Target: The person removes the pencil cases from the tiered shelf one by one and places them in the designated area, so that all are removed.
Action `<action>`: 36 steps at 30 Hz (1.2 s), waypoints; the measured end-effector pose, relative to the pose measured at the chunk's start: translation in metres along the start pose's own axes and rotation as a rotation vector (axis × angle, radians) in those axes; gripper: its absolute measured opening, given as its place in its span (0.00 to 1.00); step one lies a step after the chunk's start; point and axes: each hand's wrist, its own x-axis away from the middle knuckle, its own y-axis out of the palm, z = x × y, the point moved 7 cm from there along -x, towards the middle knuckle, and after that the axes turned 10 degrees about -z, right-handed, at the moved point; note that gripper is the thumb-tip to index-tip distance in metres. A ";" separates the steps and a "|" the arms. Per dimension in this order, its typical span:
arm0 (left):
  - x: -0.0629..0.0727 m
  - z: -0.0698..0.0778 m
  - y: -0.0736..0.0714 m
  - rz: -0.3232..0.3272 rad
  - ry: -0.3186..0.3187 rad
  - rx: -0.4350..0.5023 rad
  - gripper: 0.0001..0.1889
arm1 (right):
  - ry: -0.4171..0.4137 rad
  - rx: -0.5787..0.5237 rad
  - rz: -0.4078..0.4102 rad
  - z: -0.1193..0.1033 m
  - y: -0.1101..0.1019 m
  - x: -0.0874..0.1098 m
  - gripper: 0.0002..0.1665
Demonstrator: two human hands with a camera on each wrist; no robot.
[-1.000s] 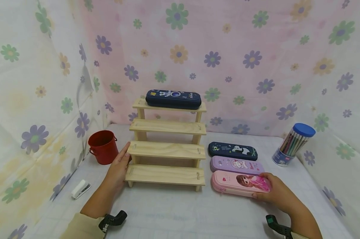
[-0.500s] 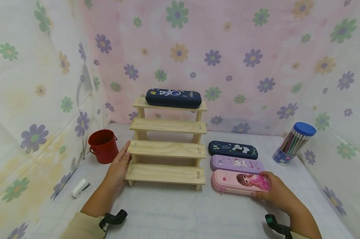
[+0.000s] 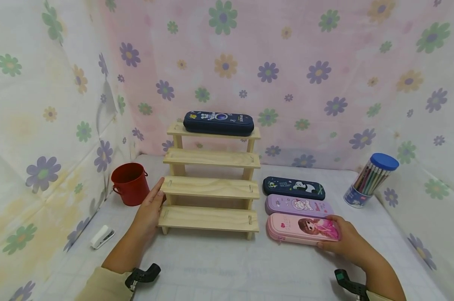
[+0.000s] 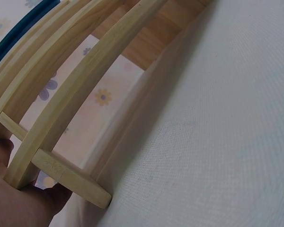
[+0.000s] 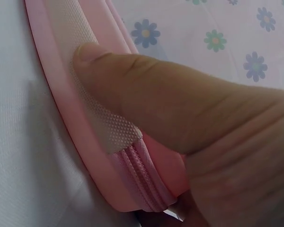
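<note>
A wooden step rack (image 3: pixel 212 189) stands centrally, with a navy pencil case (image 3: pixel 218 123) showing an astronaut on its top step. My left hand (image 3: pixel 147 212) grips the rack's left side; in the left wrist view, thumb and fingers (image 4: pixel 60 195) lie either side of a board end. To the right, my right hand (image 3: pixel 346 238) holds the right end of a pink pencil case (image 3: pixel 291 229) with a doll picture. Its thumb (image 5: pixel 109 78) presses the zipped side in the right wrist view; the other fingers are mostly hidden. Behind lie a purple pencil case (image 3: pixel 287 205) and a navy panda pencil case (image 3: pixel 287 188).
A red bucket (image 3: pixel 131 186) stands left of the rack, behind a white stapler (image 3: pixel 102 237). At the far right is a blue-lidded tub of pencils (image 3: pixel 369 182). Flowered cloth (image 3: pixel 242 54) hangs at the back and both sides of the white-covered table (image 3: pixel 219 267).
The head view has tilted very slightly, shifting everything a little upward. Both hands keep their places on the rack and the pink pencil case.
</note>
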 end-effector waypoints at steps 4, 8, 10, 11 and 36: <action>0.001 0.001 0.000 0.003 -0.005 -0.002 0.27 | -0.003 0.003 0.000 0.001 -0.001 0.000 0.68; 0.001 0.000 0.000 0.003 -0.006 -0.007 0.27 | 0.021 -0.003 0.017 0.000 -0.004 0.001 0.65; 0.001 0.000 0.000 0.003 -0.005 -0.008 0.27 | 0.044 -0.036 0.029 -0.001 -0.007 0.002 0.63; 0.001 0.000 0.000 0.004 -0.005 -0.009 0.27 | 0.058 -0.050 0.043 -0.002 -0.008 0.002 0.63; -0.003 -0.002 -0.003 0.022 0.000 -0.010 0.27 | -0.351 0.141 0.251 -0.183 -0.031 -0.001 0.42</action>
